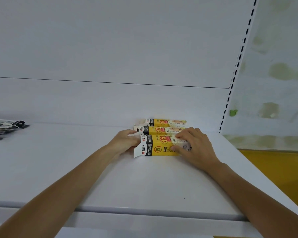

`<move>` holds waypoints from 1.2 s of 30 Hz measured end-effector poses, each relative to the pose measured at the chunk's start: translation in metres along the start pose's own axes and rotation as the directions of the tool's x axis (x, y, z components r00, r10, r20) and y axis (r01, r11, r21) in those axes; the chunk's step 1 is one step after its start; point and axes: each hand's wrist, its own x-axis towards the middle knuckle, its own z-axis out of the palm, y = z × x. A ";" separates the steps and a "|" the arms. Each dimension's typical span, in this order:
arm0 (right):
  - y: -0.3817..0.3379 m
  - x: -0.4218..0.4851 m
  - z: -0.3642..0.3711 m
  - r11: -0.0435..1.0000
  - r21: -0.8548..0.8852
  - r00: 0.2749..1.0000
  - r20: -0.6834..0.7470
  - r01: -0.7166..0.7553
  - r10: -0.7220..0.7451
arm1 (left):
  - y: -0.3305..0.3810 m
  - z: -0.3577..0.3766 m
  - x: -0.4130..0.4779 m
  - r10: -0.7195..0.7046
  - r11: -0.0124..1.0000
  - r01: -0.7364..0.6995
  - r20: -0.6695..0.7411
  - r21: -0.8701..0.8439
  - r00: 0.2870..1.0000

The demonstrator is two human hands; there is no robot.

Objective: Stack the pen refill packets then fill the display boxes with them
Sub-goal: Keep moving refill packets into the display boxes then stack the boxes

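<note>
Left hand (126, 141) and right hand (194, 146) clasp the front yellow cardboard display box (160, 146) by its ends, seemingly aligning it; fetching the flat grey packets (5, 128) probably follows.

1. Landmark: nearest display box (159, 146), lying on the shelf (144, 186), right of centre.
2. Directly behind it, touching: second display box (159, 130); behind that, third display box (163, 122), against the back panel (110, 48).
3. At its left end: left hand (124, 143), holding it.
4. Over its right end: right hand (194, 146), fingers on top, thumb on the front face.
5. Well apart to its left, at the shelf's rear: pile of packets (5, 127).
6. Behind and to its right: slotted upright (237, 62).
</note>
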 end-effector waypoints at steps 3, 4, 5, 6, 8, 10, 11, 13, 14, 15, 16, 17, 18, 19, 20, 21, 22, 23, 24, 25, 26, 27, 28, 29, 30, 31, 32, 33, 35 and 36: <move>-0.001 -0.001 -0.001 1.000 -0.004 1.000 0.001 0.011 -0.011 | -0.002 -0.004 0.001 -0.006 1.000 0.008 0.113 -0.012 0.994; -0.001 -0.001 -0.002 1.000 -0.003 1.000 0.003 0.011 -0.011 | -0.002 -0.008 -0.001 -0.001 0.995 0.019 0.175 -0.102 0.985; -0.001 -0.001 -0.001 1.000 -0.003 1.000 0.005 0.011 -0.011 | -0.001 -0.012 -0.003 0.011 0.977 0.040 0.233 -0.210 0.973; -0.001 -0.001 -0.001 1.000 -0.006 1.000 0.007 0.010 -0.010 | 0.001 -0.015 -0.007 0.024 0.957 0.051 0.254 -0.285 0.967; -0.002 0.001 -0.002 1.000 -0.010 1.000 0.008 0.004 -0.003 | 0.003 -0.018 -0.011 0.038 0.955 0.024 0.204 -0.295 0.978; -0.003 0.002 -0.005 1.000 0.003 1.000 0.029 -0.009 0.009 | 0.001 -0.011 -0.013 0.061 0.995 -0.057 0.060 -0.076 0.996; -0.003 0.002 -0.006 1.000 0.008 0.999 0.037 -0.010 0.010 | 0.001 -0.006 -0.014 0.105 0.992 -0.102 -0.026 0.080 0.994; -0.003 0.003 -0.011 1.000 0.015 0.998 0.065 -0.007 0.006 | 0.001 0.003 -0.016 0.235 0.938 -0.188 -0.137 0.290 0.962; -0.003 0.004 -0.013 1.000 0.017 0.996 0.084 -0.008 0.007 | -0.001 0.005 -0.016 0.282 0.921 -0.223 -0.151 0.320 0.947; -0.003 0.004 -0.016 1.000 0.019 0.995 0.102 -0.014 0.012 | -0.001 0.007 -0.017 0.311 0.910 -0.247 -0.154 0.333 0.938; -0.003 0.004 -0.017 1.000 0.020 0.993 0.117 -0.021 0.018 | -0.003 0.007 -0.018 0.325 0.903 -0.260 -0.150 0.341 0.934; -0.003 0.004 -0.018 1.000 0.021 0.991 0.130 -0.023 0.020 | -0.005 0.007 -0.020 0.336 0.898 -0.270 -0.147 0.347 0.930; -0.003 0.004 -0.019 0.999 0.022 0.989 0.144 -0.025 0.022 | -0.009 0.008 -0.020 0.346 0.896 -0.278 -0.154 0.347 0.926; -0.004 0.004 -0.021 0.999 0.024 0.987 0.158 -0.029 0.024 | -0.010 0.009 -0.023 0.350 0.900 -0.280 -0.171 0.333 0.921; -0.004 0.004 -0.023 0.999 0.027 0.985 0.172 -0.033 0.028 | -0.013 0.009 -0.024 0.353 0.903 -0.284 -0.183 0.321 0.917; -0.004 0.004 -0.024 0.999 0.031 0.982 0.184 -0.040 0.034 | -0.012 0.009 -0.027 0.358 0.900 -0.290 -0.171 0.324 0.918; -0.004 0.003 -0.026 0.998 0.035 0.981 0.191 -0.051 0.043 | -0.012 0.008 -0.030 0.352 0.888 -0.289 -0.124 0.358 0.928; -0.004 0.002 -0.027 0.997 0.041 0.980 0.192 -0.064 0.055 | -0.009 0.007 -0.034 0.335 0.873 -0.288 -0.054 0.394 0.941; -0.005 0.001 -0.028 0.996 0.047 0.980 0.188 -0.076 0.066 | -0.008 0.006 -0.035 0.307 0.865 -0.290 0.026 0.410 0.951; -0.006 0.000 -0.029 0.995 0.050 0.981 0.179 -0.084 0.074 | -0.006 0.005 -0.037 0.277 0.876 -0.290 0.090 0.387 0.957; -0.007 -0.002 -0.029 0.995 0.052 0.983 0.168 -0.086 0.076 | -0.005 0.004 -0.038 0.237 0.902 -0.270 0.136 0.338 0.962; -0.008 -0.003 -0.029 0.995 0.054 0.984 0.159 -0.084 0.075 | -0.004 0.004 -0.039 0.204 0.929 -0.244 0.163 0.278 0.965; -0.009 -0.004 -0.029 0.995 0.057 0.985 0.154 -0.083 0.074 | -0.004 0.005 -0.041 0.188 0.943 -0.229 0.183 0.240 0.965; -0.010 -0.005 -0.030 0.995 0.060 0.985 0.154 -0.083 0.073 | -0.005 0.006 -0.042 0.182 0.947 -0.226 0.199 0.228 0.963; -0.010 -0.005 -0.030 0.994 0.061 0.985 0.157 -0.085 0.075 | -0.006 0.007 -0.043 0.185 0.939 -0.234 0.203 0.253 0.962; -0.011 -0.005 -0.030 0.994 0.062 0.983 0.162 -0.091 0.080 | -0.008 0.009 -0.042 0.180 0.929 -0.233 0.198 0.286 0.963; -0.012 -0.005 -0.031 0.993 0.064 0.982 0.168 -0.101 0.089 | -0.009 0.010 -0.042 0.174 0.915 -0.233 0.200 0.329 0.964; -0.012 -0.006 -0.032 0.992 0.066 0.980 0.172 -0.110 0.098 | -0.010 0.011 -0.043 0.163 0.909 -0.226 0.200 0.350 0.966; -0.013 -0.007 -0.034 0.991 0.062 0.978 0.180 -0.120 0.107 | -0.010 0.011 -0.043 0.135 0.906 -0.209 0.217 0.369 0.967; -0.013 -0.008 -0.034 0.991 0.054 0.977 0.186 -0.120 0.108 | -0.008 0.012 -0.044 0.114 0.908 -0.190 0.218 0.372 0.969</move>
